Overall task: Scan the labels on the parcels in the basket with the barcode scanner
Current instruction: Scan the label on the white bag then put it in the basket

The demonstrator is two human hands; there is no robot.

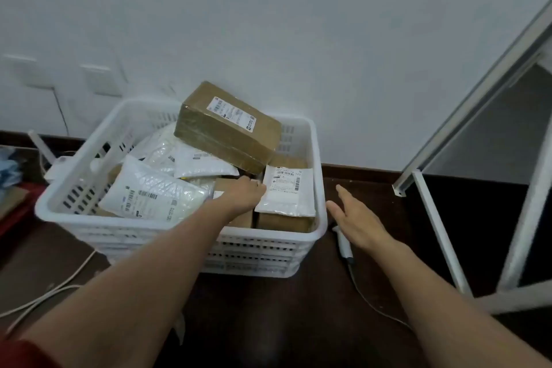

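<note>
A white slotted basket point(268, 251) stands on the dark table, filled with several parcels. A taped brown box point(227, 134) with a label lies tilted on top at the back. A white mailer point(152, 191) lies at the left, and a small labelled white mailer point(288, 191) rests on a brown box at the right. My left hand point(242, 194) reaches into the basket, fingers at the left edge of the small mailer; whether it grips it I cannot tell. My right hand point(355, 218) hovers open beside the basket, above the white barcode scanner point(345, 243) lying on the table.
The scanner's cable point(376, 305) trails toward me on the table. A white metal frame point(439, 233) stands at the right. White cables point(44, 296) and a white device lie left of the basket, with red and blue items at the far left. A white wall is behind.
</note>
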